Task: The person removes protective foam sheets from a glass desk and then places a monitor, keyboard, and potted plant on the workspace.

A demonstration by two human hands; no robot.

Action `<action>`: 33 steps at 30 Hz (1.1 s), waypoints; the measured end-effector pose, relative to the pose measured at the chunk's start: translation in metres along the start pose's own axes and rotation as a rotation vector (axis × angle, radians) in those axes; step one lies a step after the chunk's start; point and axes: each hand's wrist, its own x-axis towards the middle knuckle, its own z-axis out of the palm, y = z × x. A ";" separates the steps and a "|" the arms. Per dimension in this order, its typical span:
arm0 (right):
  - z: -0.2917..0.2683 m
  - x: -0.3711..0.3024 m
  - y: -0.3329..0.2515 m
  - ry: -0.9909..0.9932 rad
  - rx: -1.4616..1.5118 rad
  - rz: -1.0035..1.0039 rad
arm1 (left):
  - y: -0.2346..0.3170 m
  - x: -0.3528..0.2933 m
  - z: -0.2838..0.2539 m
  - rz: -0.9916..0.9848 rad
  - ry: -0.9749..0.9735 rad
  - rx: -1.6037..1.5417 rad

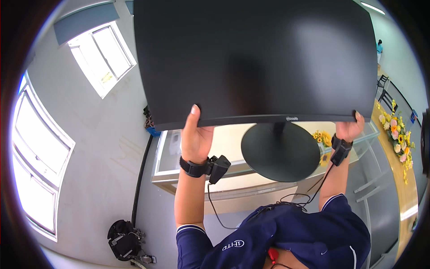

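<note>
A large black monitor [260, 62] fills the upper middle of the head view, its dark screen toward me. Its round black stand base [280, 154] shows below the lower edge, over the glass counter; whether it touches the counter I cannot tell. My left hand [197, 136] grips the lower left edge, thumb up on the front and fingers hidden behind or beneath. At the lower right edge, my right hand [350, 129] holds on the same way, with the thumb at the front. Each wrist wears a black strap with a small device and a cable.
Behind the monitor stands a glass display counter [172, 172] with sunflowers [323, 138] near it. To the right runs a wooden-topped table [405, 197] bearing a flower arrangement [397, 136]. A black wheeled object [124, 241] is on the floor at lower left. A person [379, 50] is far off at right.
</note>
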 end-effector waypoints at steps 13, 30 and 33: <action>0.008 0.095 0.078 -0.167 0.023 0.045 | -0.006 0.106 -0.055 0.087 0.045 -0.316; -0.114 0.132 0.151 0.325 -0.066 0.136 | -0.148 0.160 -0.166 0.152 0.154 -0.318; -0.143 0.123 0.173 0.384 0.045 0.149 | -0.165 0.168 -0.208 0.132 0.213 -0.387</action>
